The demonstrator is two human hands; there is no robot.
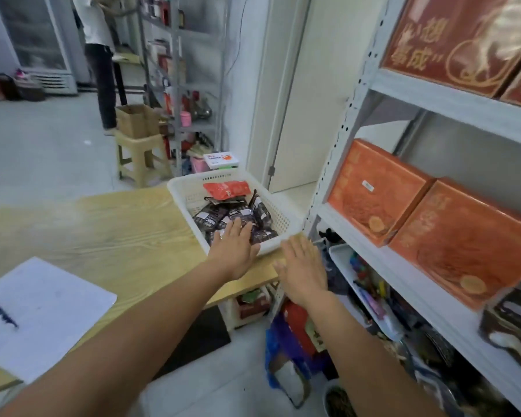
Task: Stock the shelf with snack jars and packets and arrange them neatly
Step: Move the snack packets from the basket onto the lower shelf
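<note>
While the left hand [233, 249] reaches flat, fingers straight, over the dark packets [211, 218] in the white basket [278, 218] & the right hand [304, 267] hovers spread, holding nothing, by the table [118, 236] corner, the basket sits v. near that edge — a careless tug could tip it off.

The left hand [233, 251] hides part of the dark packets [208, 219].
</note>
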